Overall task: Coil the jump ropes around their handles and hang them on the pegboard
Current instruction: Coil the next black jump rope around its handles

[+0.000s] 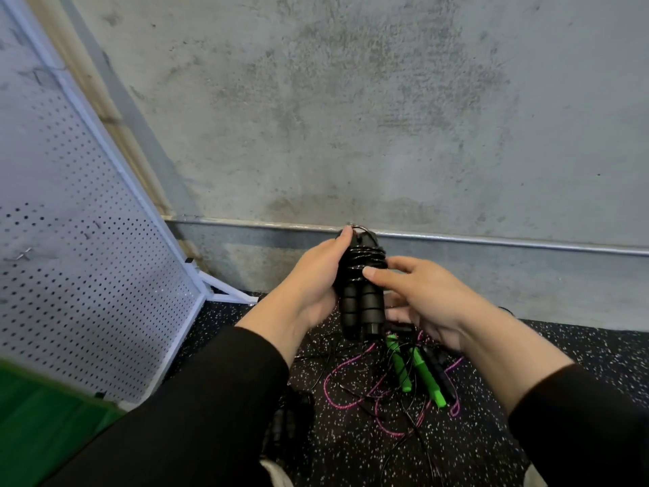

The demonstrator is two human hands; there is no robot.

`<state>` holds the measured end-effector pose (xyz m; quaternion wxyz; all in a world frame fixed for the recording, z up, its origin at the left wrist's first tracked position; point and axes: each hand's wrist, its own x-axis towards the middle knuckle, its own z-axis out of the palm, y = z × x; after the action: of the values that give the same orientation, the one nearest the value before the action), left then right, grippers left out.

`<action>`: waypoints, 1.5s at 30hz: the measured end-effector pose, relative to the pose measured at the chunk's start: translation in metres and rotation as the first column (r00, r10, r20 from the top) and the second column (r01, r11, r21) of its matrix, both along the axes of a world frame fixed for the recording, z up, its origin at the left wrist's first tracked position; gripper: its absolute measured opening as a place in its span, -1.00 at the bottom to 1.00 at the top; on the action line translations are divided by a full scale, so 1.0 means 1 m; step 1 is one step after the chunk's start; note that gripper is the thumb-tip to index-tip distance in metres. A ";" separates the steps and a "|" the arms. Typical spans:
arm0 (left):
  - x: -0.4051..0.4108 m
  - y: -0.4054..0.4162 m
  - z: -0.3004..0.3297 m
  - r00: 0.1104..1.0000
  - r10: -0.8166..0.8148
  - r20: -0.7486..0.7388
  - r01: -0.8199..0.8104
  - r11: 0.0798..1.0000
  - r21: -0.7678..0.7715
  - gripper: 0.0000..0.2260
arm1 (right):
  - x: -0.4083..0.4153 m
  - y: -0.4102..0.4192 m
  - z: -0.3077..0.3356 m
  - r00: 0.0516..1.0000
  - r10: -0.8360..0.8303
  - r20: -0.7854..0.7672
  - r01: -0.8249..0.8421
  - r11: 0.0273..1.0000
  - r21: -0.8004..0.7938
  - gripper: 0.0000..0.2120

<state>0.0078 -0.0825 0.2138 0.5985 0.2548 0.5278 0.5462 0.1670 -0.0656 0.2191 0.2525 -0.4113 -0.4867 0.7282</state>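
Observation:
A black jump rope (361,297) with two ribbed foam handles held side by side stands upright in front of me, its thin black cord coiled around the upper half. My left hand (316,279) grips the handles from the left, thumb up near their top. My right hand (418,297) holds the coil from the right, thumb pressed on the wraps, fingers behind. Below on the floor lie green handles (418,370), a black handle (439,374), a pink rope (351,402) and loose black cord in a tangle. The white pegboard (70,261) stands at left.
A grey concrete wall (351,117) with a metal strip along its base rises straight ahead. The floor is black speckled rubber (562,349). A green surface (42,427) fills the lower left corner. Small metal hooks (23,255) stick out of the pegboard.

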 end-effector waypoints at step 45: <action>-0.159 -0.079 -0.242 0.968 -0.107 -0.228 -0.114 0.621 -0.776 -0.80 | -0.191 -0.059 -0.327 0.862 0.290 0.417 -0.167 0.937 -0.306 -0.91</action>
<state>-0.1508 -0.1615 -0.0279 0.5762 0.0347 0.7847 0.2259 -0.0237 -0.1247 -0.1077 -0.0136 -0.5386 -0.4784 0.6935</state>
